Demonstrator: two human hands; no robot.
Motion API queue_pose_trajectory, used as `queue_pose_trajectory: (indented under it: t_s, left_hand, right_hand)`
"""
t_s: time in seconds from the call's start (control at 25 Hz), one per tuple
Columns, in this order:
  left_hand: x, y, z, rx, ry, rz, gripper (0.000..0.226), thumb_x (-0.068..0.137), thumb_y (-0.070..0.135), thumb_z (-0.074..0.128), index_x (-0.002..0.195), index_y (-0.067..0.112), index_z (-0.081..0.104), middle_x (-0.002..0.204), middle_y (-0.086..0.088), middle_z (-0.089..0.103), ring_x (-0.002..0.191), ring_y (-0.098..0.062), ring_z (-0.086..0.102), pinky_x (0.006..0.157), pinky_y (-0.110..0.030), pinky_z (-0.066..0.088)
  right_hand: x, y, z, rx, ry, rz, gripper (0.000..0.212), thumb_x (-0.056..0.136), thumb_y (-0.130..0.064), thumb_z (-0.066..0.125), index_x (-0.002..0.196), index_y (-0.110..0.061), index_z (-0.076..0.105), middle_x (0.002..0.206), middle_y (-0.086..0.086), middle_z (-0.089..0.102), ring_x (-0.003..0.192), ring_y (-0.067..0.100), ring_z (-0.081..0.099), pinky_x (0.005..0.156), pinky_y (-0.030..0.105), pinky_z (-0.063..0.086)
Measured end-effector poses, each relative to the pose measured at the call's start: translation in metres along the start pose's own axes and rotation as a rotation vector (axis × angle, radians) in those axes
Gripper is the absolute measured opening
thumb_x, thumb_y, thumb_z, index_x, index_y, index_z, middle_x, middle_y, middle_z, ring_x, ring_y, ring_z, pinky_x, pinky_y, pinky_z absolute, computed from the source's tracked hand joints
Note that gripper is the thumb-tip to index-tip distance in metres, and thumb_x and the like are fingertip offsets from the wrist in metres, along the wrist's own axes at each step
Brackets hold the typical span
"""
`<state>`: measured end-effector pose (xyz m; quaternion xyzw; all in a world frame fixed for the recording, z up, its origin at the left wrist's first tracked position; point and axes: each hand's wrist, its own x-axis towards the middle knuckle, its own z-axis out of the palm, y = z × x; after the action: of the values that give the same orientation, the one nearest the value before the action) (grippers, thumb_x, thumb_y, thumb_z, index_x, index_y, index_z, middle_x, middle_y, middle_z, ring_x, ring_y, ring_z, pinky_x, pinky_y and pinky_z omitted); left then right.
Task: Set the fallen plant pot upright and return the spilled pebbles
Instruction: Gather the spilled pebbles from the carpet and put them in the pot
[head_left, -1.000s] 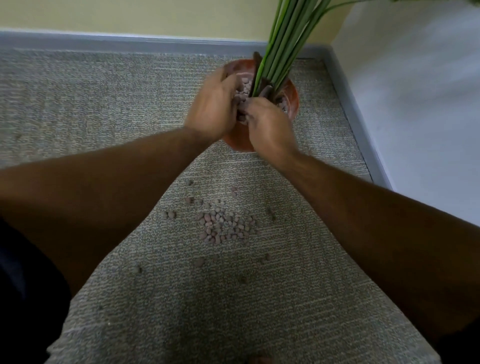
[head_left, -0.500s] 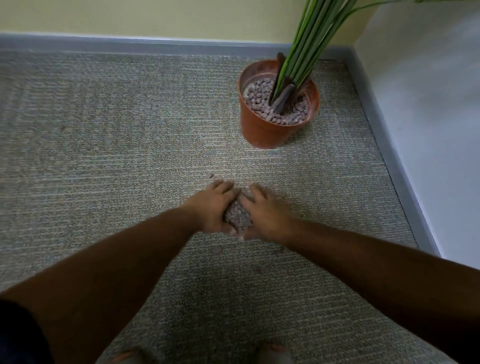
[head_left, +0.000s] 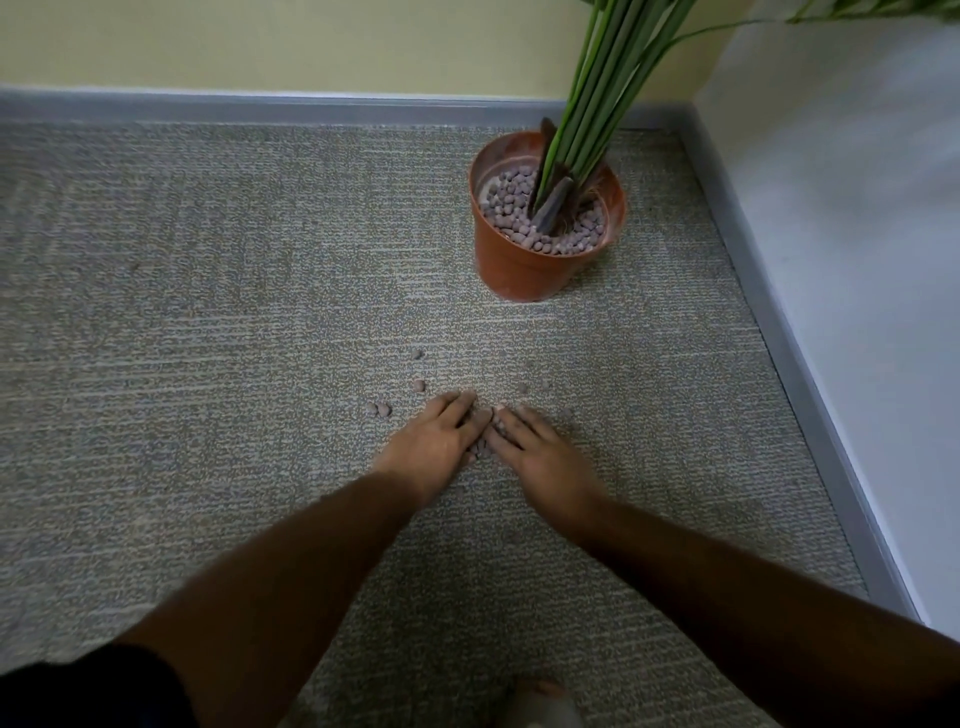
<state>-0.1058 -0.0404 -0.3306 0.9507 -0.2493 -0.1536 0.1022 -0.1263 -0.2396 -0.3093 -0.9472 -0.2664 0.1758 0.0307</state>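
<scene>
Both hands down flat on the carpet, raking loose pebbles into a heap between them.

The left hand (head_left: 434, 436) lies palm down with its fingers stretched out, gripping nothing, and the right hand (head_left: 537, 452) mirrors it, fingers spread and angled in so the fingertips nearly meet. A small heap of pebbles (head_left: 482, 448) sits in the gap between the two hands, touching both. A few stray pebbles (head_left: 379, 408) lie just to the left of the left hand on the carpet (head_left: 208, 338), with more scattered just beyond the fingertips. The pot (head_left: 524, 270) stands upright well beyond the hands, near the corner of the room, filled with pebbles around its green stalks (head_left: 597, 104).
</scene>
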Motion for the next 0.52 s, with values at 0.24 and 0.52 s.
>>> queue_pose_trajectory:
  t_s: [0.24, 0.52]
  left_hand:
    - [-0.007, 0.004, -0.003, 0.006, 0.067, 0.026, 0.062, 0.097, 0.008, 0.062, 0.154, 0.015, 0.039, 0.155, -0.009, 0.041, 0.139, -0.026, 0.037, 0.111, -0.039, 0.047]
    - [-0.005, 0.011, -0.019, -0.042, 0.064, 0.006, 0.065, 0.084, 0.002, 0.074, 0.143, 0.014, 0.051, 0.136, -0.004, 0.053, 0.123, -0.022, 0.046, 0.103, -0.037, 0.050]
  right_hand:
    - [-0.005, 0.006, 0.001, 0.003, 0.100, -0.006, 0.056, 0.087, -0.002, 0.050, 0.144, -0.006, 0.050, 0.144, 0.018, 0.054, 0.131, 0.034, 0.052, 0.112, 0.038, 0.041]
    - [-0.003, -0.001, -0.008, 0.059, 0.135, 0.011, 0.046, 0.087, -0.009, 0.034, 0.125, -0.007, 0.059, 0.125, 0.014, 0.059, 0.116, 0.031, 0.054, 0.101, 0.039, 0.048]
